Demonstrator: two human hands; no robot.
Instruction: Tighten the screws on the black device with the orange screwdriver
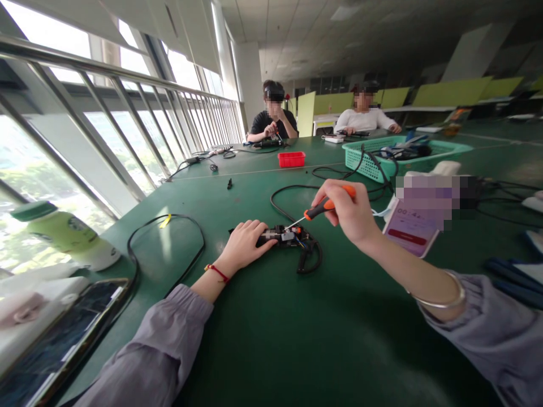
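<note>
A black corded device with its inner parts and wires exposed, looking like an opened power tool (289, 236), lies on the green table (271, 333). My left hand (246, 242) is wrapped over its left end and grips it against the tabletop. In my right hand (348, 213) is a screwdriver (319, 210) with an orange and black handle, slanting down to the left. Its tip meets the exposed parts near the device's middle; the exact contact spot is too small to make out. A black cable loops behind the device.
A green basket (373, 164) of tools and cables stands at the back right, near a red tray (291, 159). On the right a phone (410, 226) shows a timer. A bottle (68, 234) and a dark tablet-like device (63, 339) sit left. Two people sit across the table.
</note>
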